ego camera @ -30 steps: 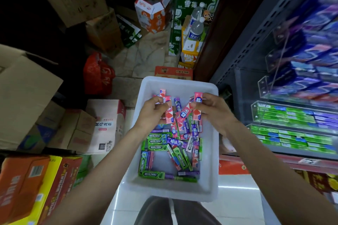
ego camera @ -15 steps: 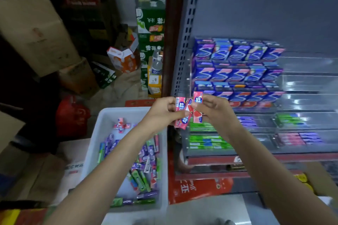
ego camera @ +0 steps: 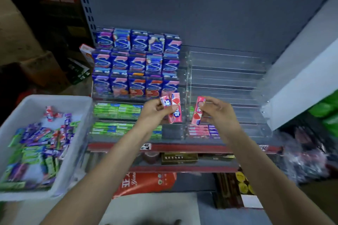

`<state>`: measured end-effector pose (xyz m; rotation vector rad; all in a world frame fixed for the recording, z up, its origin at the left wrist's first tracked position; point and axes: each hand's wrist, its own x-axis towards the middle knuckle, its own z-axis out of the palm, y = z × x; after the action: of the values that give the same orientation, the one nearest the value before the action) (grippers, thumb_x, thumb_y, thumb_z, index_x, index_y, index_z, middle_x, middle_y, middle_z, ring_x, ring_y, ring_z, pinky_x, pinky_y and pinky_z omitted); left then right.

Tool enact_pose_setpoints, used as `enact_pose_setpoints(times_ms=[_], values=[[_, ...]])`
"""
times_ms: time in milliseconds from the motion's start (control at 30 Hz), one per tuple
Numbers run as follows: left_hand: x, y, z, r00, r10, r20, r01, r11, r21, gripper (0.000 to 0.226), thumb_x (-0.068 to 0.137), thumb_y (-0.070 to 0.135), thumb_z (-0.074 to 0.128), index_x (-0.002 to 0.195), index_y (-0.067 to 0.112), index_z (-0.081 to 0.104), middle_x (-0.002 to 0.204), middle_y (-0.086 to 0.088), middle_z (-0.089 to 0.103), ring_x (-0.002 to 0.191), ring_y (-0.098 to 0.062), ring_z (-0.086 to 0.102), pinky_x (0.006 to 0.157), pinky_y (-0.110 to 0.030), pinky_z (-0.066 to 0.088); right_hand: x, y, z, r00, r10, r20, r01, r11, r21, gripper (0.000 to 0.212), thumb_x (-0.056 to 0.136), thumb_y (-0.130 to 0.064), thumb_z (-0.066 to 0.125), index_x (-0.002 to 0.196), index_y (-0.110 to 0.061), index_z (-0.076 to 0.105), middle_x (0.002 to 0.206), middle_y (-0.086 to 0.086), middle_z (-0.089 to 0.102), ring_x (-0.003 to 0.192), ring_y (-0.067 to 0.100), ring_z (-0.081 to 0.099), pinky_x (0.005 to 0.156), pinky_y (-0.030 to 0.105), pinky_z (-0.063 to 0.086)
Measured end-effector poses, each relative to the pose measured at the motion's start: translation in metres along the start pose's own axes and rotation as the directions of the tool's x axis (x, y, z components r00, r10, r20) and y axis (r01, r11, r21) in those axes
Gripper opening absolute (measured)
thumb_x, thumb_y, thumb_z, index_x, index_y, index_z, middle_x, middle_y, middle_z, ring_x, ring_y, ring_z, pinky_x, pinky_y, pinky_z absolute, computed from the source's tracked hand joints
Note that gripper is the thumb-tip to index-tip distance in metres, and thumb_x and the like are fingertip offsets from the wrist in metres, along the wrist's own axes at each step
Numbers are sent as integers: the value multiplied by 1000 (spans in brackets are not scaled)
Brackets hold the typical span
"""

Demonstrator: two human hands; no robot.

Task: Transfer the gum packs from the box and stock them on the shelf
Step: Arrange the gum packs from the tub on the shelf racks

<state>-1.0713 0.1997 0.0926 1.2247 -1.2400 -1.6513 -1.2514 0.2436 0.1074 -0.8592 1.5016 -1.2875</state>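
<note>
Head view: left hand (ego camera: 155,113) grips two pink gum packs (ego camera: 172,108), right hand (ego camera: 218,113) pinches a single pink pack (ego camera: 197,111), both before the shelf's (ego camera: 182,147) clear tiers. More gum lies in the white box (ego camera: 60,100), lower left.

Box (ego camera: 76,160) sits at 9 o'clock, loose gum packs (ego camera: 38,144) piled inside. Shelf (ego camera: 182,145) dead ahead at 12, tiered rack (ego camera: 226,85) on it. Boxed gum (ego camera: 136,62) fills the rack's upper left tiers, flat packs (ego camera: 117,111) in the tiers below. Left hand (ego camera: 152,113) and right hand (ego camera: 218,113) side by side in front of the rack, apart, each gripping packs. More stacked packs (ego camera: 201,130) just under the right hand, bottom tier.
</note>
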Motion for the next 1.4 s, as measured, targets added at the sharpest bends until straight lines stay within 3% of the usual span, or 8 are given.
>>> enact_pose_setpoints(times_ms=[167, 300, 400, 467, 600, 767, 1133, 1400], values=[[4, -2, 41, 999, -11, -47, 10, 1000, -12, 9, 85, 7, 66, 84, 15, 62, 75, 2, 68, 59, -3, 66, 58, -21, 57, 5, 1, -55, 1000, 18, -6, -18, 1000, 19, 14, 88, -1, 60, 102, -1, 60, 86, 10, 68, 70, 15, 70, 75, 27, 58], [15, -1, 59, 997, -26, -71, 25, 1000, -5, 7, 85, 8, 67, 89, 13, 63, 80, -1, 69, 63, -7, 67, 57, -19, 55, 17, 3, -76, 1000, 16, -16, -15, 1000, 6, 24, 89, 4, 56, 111, -4, 60, 82, 6, 64, 62, 5, 67, 62, 19, 57], [24, -1, 72, 997, -43, -66, 44, 999, 14, 8, 85, 8, 66, 89, 14, 64, 82, -1, 69, 66, -7, 67, 55, -17, 53, 33, 6, -91, 998, -16, -68, 5, 985, -170, 28, 85, 10, 58, 110, -2, 61, 79, 9, 61, 72, 13, 68, 65, 21, 56], [29, -1, 79, 996, -60, -63, 62, 998, 24, 9, 85, 7, 66, 92, 12, 64, 81, 0, 69, 65, -6, 67, 56, -17, 53, 46, 12, -101, 989, -118, -88, 70, 902, -426, 19, 83, 6, 63, 99, -4, 66, 81, 7, 66, 85, 23, 67, 74, 24, 55], [37, -3, 91, 991, -79, -106, 79, 997, -2, 11, 84, 4, 66, 95, 7, 64, 79, 1, 69, 59, -2, 67, 52, -14, 52, 66, 27, -113, 953, -269, 143, 276, 563, -779, 19, 84, -1, 65, 101, -4, 71, 99, 10, 71, 89, 19, 66, 74, 4, 41], [38, -11, 101, 979, -109, -173, 107, 994, -21, 10, 83, 6, 67, 91, 11, 63, 82, 0, 69, 59, -1, 67, 52, -14, 52, 91, 47, -117, 913, -220, 345, 404, 352, -844, 22, 89, -7, 61, 108, -11, 70, 106, 10, 67, 94, 27, 63, 86, 35, 50], [35, -15, 118, 960, -109, -259, 100, 994, -47, 11, 84, 6, 67, 90, 13, 63, 81, 2, 68, 68, -7, 66, 57, -16, 55, 104, 58, -112, 850, 2, 527, 491, 363, -792, 28, 92, -27, 58, 112, -10, 67, 104, 12, 66, 93, 24, 59, 82, 33, 47], [39, -8, 125, 963, -88, -255, 79, 996, -45, 16, 84, 5, 66, 99, 9, 62, 84, 1, 67, 72, -7, 65, 55, -14, 54, 109, 55, -112, 860, 56, 508, 458, 354, -815, 35, 91, -28, 60, 123, -12, 60, 117, 12, 63, 103, 25, 60, 90, 37, 50]])
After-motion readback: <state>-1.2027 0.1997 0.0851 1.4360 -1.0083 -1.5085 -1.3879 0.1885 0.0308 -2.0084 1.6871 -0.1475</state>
